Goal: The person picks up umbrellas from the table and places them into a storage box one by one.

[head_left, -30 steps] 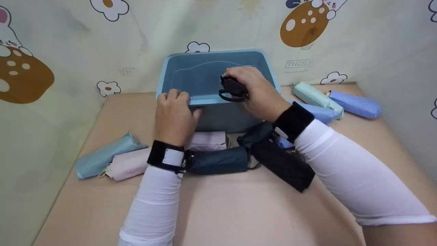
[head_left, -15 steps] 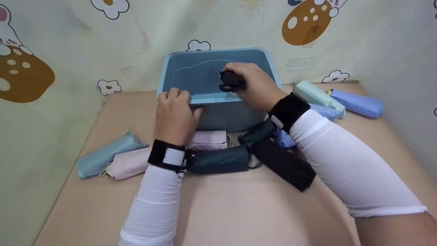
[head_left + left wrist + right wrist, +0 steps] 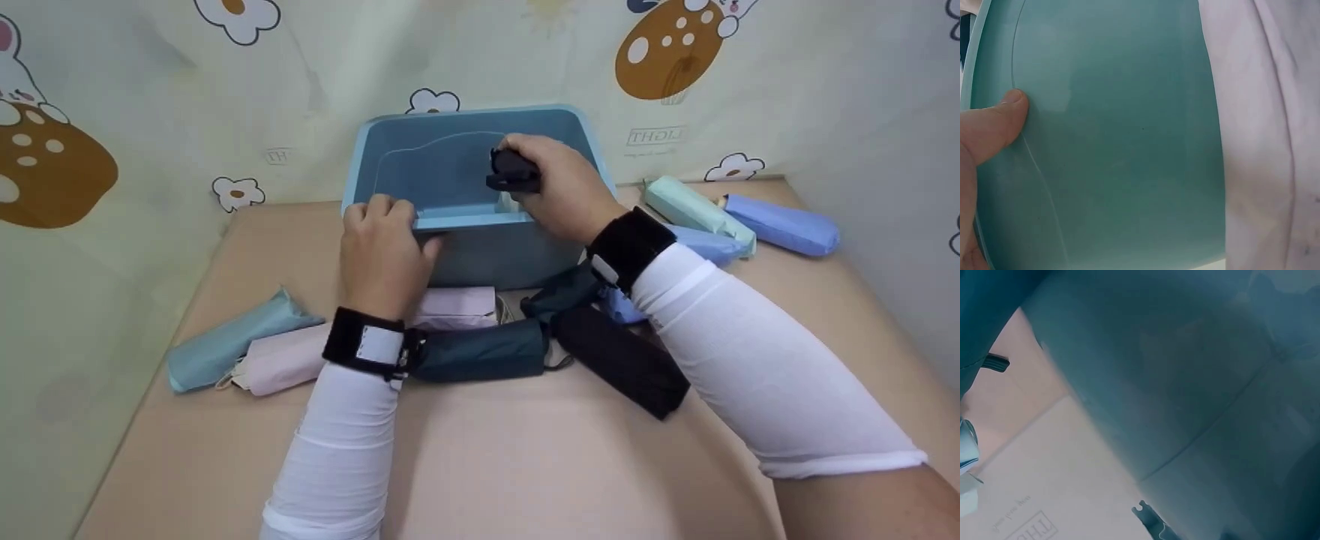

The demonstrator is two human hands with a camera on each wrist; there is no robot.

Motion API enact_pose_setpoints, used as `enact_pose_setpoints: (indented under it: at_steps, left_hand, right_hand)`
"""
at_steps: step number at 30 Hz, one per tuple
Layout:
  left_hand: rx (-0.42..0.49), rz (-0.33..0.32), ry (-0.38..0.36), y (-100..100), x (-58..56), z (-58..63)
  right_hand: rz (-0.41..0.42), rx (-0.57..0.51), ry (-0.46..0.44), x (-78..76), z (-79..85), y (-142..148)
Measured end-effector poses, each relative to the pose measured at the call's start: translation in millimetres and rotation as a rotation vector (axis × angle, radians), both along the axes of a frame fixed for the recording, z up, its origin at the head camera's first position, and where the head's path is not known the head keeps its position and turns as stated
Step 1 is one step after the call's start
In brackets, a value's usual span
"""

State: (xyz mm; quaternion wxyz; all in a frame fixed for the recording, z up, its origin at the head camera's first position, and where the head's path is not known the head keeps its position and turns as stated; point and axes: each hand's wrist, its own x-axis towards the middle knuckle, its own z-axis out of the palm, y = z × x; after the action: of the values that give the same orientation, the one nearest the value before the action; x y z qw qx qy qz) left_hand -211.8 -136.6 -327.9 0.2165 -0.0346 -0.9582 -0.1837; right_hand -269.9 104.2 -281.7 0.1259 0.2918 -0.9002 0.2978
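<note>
A blue plastic bin [image 3: 469, 220] stands at the back of the table in the head view. My left hand [image 3: 382, 259] grips its front rim near the left corner, fingers over the edge. In the left wrist view the thumb [image 3: 1002, 121] presses the bin's outer wall [image 3: 1129, 146]. Over the bin's opening, toward the right, my right hand [image 3: 566, 184] holds a black folded umbrella [image 3: 514, 166], its end facing left. Most of that umbrella is hidden by the hand. The right wrist view is filled mainly by the bin wall [image 3: 1185, 405].
Folded umbrellas lie around the bin: light teal [image 3: 232, 345], pink [image 3: 289, 360], pale lilac [image 3: 457, 307], dark teal [image 3: 480, 352] and black [image 3: 622, 360] in front. Mint [image 3: 697, 214] and blue [image 3: 784, 225] ones lie at the right. A patterned cloth [image 3: 300, 97] hangs behind.
My right hand has moved slightly up and farther over the bin with the black umbrella. The left hand keeps its place on the rim.
</note>
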Motion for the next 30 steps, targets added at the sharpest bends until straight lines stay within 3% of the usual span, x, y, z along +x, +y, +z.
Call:
enact_pose_setpoints:
  at_steps: [18, 30]
  left_hand:
    - [-0.009, -0.002, 0.011, 0.0, 0.1, -0.2]
    - [-0.011, -0.001, 0.001, -0.3, 1.8, 0.5]
  right_hand:
    - [-0.058, 0.042, -0.153, 0.4, 4.2, 0.2]
    - [-0.069, 0.046, -0.182, 1.8, 4.9, 0.7]
